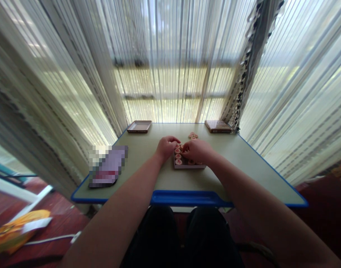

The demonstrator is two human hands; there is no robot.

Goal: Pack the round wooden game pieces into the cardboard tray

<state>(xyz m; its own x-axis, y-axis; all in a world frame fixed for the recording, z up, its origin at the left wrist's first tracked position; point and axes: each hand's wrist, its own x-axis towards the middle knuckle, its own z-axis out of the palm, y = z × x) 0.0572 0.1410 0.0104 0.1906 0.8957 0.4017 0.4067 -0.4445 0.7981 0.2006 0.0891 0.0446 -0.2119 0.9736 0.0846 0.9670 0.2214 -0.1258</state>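
A shallow box (190,167) lies on the table before me, with round wooden Chinese chess pieces (178,162) in it, marked in red. Bent fingers of my left hand (167,146) close on the box's far left corner. My right hand (198,150) reaches over the box from the right, its fingertips pinched together low at a chess piece; the hand hides much of the box's inside. Beyond the box, a small heap of loose chess pieces (193,136) lies on the tabletop.
A shallow tray-like lid (139,126) sits at the table's far left corner. The far right corner holds a flat brown box (217,125). On the left lies a blurred purple item (110,167). The table (257,178) has a blue edge and a blue front trough (185,197); curtains hang behind.
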